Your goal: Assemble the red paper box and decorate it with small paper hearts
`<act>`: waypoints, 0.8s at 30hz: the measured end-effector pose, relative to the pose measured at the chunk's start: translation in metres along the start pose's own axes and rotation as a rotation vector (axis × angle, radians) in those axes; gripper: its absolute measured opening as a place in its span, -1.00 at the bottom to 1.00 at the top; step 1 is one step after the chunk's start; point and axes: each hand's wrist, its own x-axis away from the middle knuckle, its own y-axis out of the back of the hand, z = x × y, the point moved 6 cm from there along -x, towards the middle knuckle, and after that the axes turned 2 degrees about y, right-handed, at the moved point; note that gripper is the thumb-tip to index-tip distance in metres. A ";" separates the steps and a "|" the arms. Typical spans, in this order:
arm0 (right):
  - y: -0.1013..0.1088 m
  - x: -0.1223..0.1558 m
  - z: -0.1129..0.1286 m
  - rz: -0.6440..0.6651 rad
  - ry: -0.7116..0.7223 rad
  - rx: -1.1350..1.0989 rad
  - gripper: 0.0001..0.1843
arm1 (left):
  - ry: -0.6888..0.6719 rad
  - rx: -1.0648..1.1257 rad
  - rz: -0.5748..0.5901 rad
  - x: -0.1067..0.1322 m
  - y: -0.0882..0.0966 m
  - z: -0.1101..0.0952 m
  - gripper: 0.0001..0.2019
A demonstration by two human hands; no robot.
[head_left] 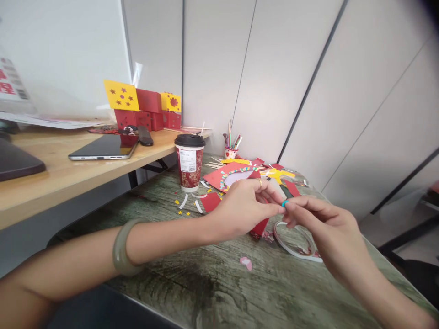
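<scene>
A small turquoise piece (284, 203), too small to name more closely, is pinched where the fingertips of both hands meet above the table. My left hand (242, 205) is closed on it from the left, thumb against the fingers. From the right, my right hand (320, 221) holds it between thumb and index finger. Just below the right hand lies a roll of white tape (291, 252). Behind the left hand rests a red paper piece (214, 177) with a curved, multicoloured border, partly hidden by that hand. A pink heart-shaped scrap (246, 262) lies in front of the hands.
A lidded paper cup (190, 167) stands left of the scraps, near a red paper square (210, 201). Farther back is a decorated pot of pens (231, 153). The wooden desk (154, 155) carries a tablet (104, 147) and red and yellow boxes (149, 100).
</scene>
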 end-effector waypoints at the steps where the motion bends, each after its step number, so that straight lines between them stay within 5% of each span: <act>1: 0.002 0.000 0.000 -0.027 -0.007 0.020 -0.83 | 0.002 -0.030 0.010 0.001 0.000 0.001 -0.92; 6: 0.005 0.004 -0.010 0.011 -0.056 0.058 -0.83 | 0.144 -0.357 0.300 0.017 -0.001 0.023 -0.89; 11: -0.004 0.010 -0.022 0.139 -0.093 0.046 -0.78 | 0.203 -0.720 0.585 0.038 -0.008 0.044 -0.64; 24: -0.016 0.020 -0.027 0.211 -0.167 -0.025 -0.80 | 0.220 -0.678 0.606 0.041 -0.015 0.051 -0.95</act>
